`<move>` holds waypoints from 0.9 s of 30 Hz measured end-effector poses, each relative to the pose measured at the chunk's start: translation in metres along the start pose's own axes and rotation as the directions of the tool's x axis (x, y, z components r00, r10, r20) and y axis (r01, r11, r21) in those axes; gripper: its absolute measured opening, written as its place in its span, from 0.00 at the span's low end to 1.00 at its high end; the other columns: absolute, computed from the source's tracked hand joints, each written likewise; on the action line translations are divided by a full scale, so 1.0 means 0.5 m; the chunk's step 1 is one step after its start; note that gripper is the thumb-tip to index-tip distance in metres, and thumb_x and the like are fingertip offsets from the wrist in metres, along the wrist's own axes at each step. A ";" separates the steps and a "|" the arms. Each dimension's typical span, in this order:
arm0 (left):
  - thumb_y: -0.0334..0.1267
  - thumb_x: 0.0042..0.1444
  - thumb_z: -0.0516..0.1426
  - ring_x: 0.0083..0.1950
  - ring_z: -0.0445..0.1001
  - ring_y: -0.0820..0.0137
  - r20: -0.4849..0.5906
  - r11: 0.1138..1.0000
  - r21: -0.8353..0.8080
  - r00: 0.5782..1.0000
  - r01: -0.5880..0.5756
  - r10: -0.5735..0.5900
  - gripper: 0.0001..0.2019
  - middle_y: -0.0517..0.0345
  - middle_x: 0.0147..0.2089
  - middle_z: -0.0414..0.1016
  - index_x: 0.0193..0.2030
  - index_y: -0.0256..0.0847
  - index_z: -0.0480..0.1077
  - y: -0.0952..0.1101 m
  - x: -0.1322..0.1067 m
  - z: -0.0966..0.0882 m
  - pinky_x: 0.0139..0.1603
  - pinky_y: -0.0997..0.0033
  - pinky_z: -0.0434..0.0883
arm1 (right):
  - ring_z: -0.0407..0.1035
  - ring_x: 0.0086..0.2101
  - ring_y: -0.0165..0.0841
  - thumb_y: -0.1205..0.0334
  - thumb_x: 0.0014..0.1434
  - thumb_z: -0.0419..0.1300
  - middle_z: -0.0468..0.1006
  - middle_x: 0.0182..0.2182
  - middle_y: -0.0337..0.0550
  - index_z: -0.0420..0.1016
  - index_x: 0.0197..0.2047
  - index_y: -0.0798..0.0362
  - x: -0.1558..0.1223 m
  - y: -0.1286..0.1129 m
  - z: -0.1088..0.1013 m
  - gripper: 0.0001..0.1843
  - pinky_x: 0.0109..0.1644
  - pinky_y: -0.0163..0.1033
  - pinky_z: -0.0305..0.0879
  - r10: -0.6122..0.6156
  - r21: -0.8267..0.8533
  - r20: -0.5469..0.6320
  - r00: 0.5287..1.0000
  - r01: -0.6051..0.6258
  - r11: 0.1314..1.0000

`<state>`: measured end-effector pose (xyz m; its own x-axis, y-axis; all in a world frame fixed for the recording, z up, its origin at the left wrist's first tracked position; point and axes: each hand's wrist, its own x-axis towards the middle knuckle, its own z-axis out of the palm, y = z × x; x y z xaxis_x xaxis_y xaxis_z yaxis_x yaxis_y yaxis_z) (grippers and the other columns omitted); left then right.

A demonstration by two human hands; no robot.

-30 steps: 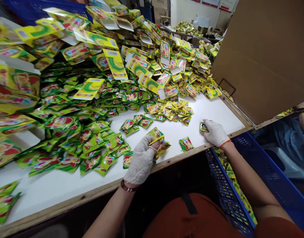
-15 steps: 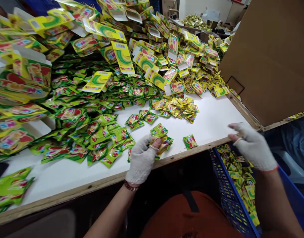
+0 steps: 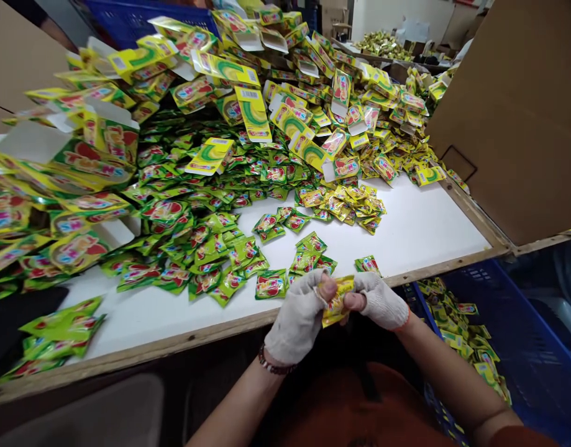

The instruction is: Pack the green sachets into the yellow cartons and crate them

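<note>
Brings the white-gloved right hand (image 3: 382,301) back from over the blue plastic crate (image 3: 537,366) on its right to the white-gloved left hand (image 3: 298,313). Pinches small yellow foil sachets (image 3: 335,304) (count unclear) between the 2, bare fingertips closed on them, just nearside of the white table (image 3: 420,230) edge.

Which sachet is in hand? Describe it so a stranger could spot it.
At the near edge of the white table, the gloved left hand and right hand meet. They pinch one sachet between them. It is mostly yellow and held in the air, unlike the green sachets lying flat nearby.
</note>
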<state>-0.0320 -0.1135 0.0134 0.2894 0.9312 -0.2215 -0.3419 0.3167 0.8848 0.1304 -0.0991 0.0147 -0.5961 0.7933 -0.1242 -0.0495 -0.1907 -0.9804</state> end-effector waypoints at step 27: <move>0.37 0.52 0.55 0.32 0.69 0.68 -0.179 0.597 0.797 0.909 -0.091 0.377 0.03 0.60 0.29 0.72 0.31 0.42 0.68 0.057 0.097 -0.109 0.35 0.69 0.65 | 0.65 0.24 0.29 0.62 0.58 0.58 0.74 0.25 0.35 0.72 0.35 0.53 0.127 0.013 -0.022 0.05 0.28 0.33 0.62 -0.201 -0.571 -0.331 0.922 -0.026 0.821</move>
<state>-0.0765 -0.0493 0.0056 -0.0262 0.9979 0.0591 0.4824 -0.0392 0.8751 0.1009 -0.0435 -0.0015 -0.2742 0.9612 0.0315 0.4323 0.1525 -0.8888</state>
